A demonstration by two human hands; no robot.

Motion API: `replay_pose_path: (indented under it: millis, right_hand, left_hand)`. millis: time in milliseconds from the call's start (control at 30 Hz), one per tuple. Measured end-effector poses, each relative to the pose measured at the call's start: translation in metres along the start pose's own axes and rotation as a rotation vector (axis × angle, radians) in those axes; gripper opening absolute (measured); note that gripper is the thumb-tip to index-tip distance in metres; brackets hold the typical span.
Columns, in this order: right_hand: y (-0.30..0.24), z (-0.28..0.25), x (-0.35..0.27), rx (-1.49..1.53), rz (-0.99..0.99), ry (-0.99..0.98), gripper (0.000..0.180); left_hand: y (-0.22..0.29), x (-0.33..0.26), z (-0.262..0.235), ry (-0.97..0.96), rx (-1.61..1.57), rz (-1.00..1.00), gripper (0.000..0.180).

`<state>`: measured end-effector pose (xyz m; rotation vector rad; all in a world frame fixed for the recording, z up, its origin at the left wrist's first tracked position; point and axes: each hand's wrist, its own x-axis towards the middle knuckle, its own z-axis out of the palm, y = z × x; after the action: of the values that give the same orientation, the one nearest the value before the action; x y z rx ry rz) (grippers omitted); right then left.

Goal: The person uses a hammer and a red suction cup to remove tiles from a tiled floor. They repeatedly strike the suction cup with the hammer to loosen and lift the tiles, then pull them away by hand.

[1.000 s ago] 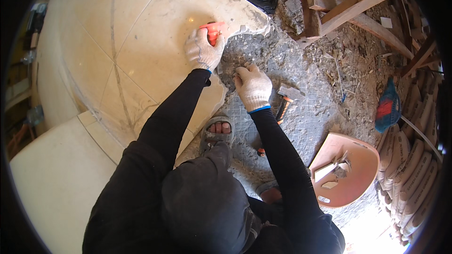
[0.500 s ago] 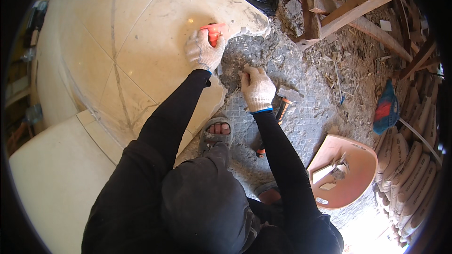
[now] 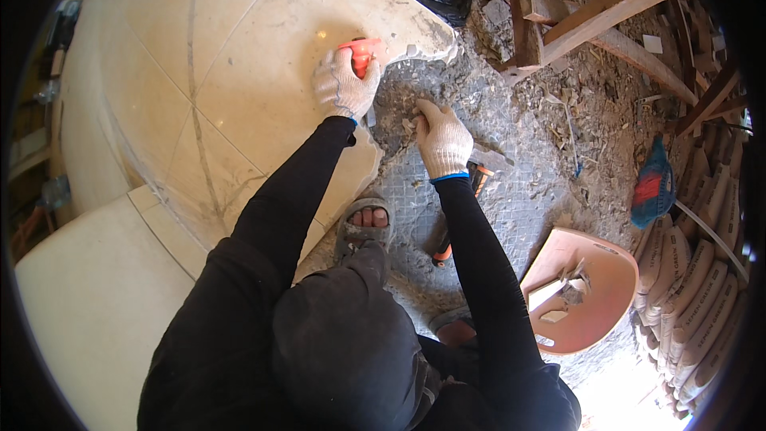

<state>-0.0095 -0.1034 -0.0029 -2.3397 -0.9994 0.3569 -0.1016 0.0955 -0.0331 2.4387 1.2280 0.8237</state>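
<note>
I saw the left hand (image 3: 345, 85) wrapped around an orange-red tool (image 3: 365, 53), which showed between thumb and forefinger near the broken edge of the tiles (image 3: 275, 56). The right hand (image 3: 444, 142) bent its fingers toward the rubble (image 3: 471, 96), beside the hammer (image 3: 482, 179); whether they pinched anything, I couldn't tell.

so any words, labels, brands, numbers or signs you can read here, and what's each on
Stacked sacks at right: repeated printed lettering, not copied out here.
Smaller marks on those sacks: too small to read.
Hammer: no lettering can be made out.
Orange-red object: none made out either.
</note>
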Motion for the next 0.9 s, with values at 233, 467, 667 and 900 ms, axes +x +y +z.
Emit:
replay_pose_path:
  millis: [233,467,667,900]
  right_hand:
    - [0.0046,0.0079,0.0065,0.071,0.029,0.001,0.016]
    - [0.0061,0.0059,0.009,0.083,0.021,-0.014,0.018]
    - [0.0016,0.0095,0.0058,0.055,0.053,0.024,0.02]
    - [0.0006,0.0093,0.0059,0.074,0.072,-0.028,0.022]
  left_hand:
    - [0.0005,0.0,-0.0004,-0.007,-0.018,-0.022,0.039]
    - [-0.0052,-0.0004,0.0064,0.019,-0.033,-0.005,0.041]
    - [-0.0058,0.0002,0.0071,0.044,-0.058,0.038,0.041]
    - [-0.0035,0.0011,0.001,0.006,-0.026,0.023,0.04]
